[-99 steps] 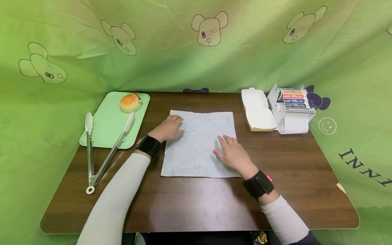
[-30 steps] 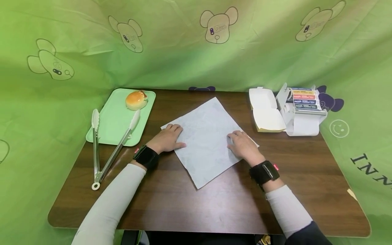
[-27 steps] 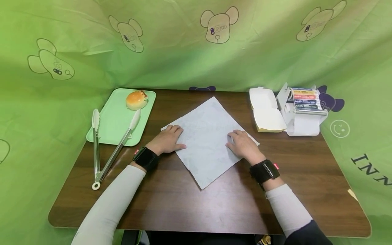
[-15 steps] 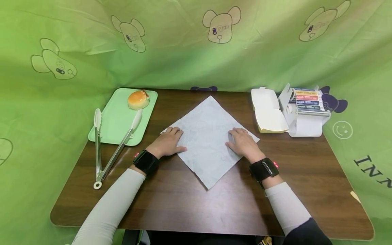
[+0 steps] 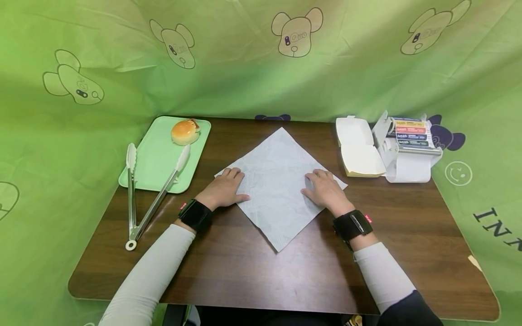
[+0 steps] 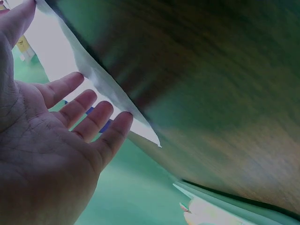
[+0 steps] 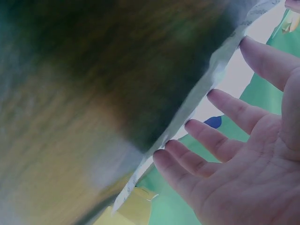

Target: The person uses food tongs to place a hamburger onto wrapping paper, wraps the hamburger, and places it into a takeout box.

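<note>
A square sheet of white paper point(image 5: 277, 199) lies flat on the table, turned so that its corners point away, toward me and to both sides. My left hand point(image 5: 222, 189) rests its fingertips on the paper near the left corner, its thumb stretched toward the middle. Near the right corner, my right hand point(image 5: 325, 190) touches the sheet the same way. Both wrist views show spread, lightly bent fingers, with the fingertips against the paper point(image 6: 89, 65) and nothing gripped. The hands cover parts of the two side edges.
At the left, a green tray point(image 5: 152, 170) bears a burger point(image 5: 185, 132). Metal tongs point(image 5: 152, 215) with white tips lean open across its near edge. Back right, an open white takeout box point(image 5: 360, 154) stands beside a label dispenser point(image 5: 412, 145). A green curtain point(image 5: 228, 68) hangs behind.
Over the last few seconds the paper has turned from lying square to a diamond, and both hands have shifted to its side corners. In the last half second hardly anything has moved.
</note>
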`<state>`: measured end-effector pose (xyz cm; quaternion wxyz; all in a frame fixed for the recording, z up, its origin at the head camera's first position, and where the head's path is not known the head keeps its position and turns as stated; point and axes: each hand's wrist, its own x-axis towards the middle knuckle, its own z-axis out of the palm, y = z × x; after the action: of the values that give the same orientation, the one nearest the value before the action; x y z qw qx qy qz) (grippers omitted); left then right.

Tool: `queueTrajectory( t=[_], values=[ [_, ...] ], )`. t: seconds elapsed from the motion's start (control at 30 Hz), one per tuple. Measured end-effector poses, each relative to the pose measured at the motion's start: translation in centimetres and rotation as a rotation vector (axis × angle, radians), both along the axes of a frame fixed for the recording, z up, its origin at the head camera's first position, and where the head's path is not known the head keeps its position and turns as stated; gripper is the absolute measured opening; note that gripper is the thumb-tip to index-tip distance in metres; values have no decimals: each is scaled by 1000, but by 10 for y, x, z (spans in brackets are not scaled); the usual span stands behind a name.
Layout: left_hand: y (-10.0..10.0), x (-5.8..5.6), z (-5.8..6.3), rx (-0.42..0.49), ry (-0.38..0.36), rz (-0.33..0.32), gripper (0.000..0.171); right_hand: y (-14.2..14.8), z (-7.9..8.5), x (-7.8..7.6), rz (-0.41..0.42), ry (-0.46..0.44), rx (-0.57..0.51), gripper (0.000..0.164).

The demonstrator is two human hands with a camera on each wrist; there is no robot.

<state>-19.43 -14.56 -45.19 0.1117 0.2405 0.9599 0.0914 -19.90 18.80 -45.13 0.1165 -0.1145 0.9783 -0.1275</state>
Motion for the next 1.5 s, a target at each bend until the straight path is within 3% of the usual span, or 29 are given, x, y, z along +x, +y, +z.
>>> queueTrajectory(
  t=[0.5,0.83,1.07,1.23,1.5],
  values=[
    [-10,12,10,57,41,23,79,0,5,2,3,23,4,60],
    [-50,27,18,112,136,158,80,-2,10,5,9,50,-12,60],
    [-81,38,23,130,151,270,81,-6,12,7,17,63,-20,59],
    [-100,48,27,190,166,332,80,-9,13,8,12,65,-21,58],
    [-127,61,24,224,211,434,79,-11,14,9,26,74,-25,58]
  ],
)
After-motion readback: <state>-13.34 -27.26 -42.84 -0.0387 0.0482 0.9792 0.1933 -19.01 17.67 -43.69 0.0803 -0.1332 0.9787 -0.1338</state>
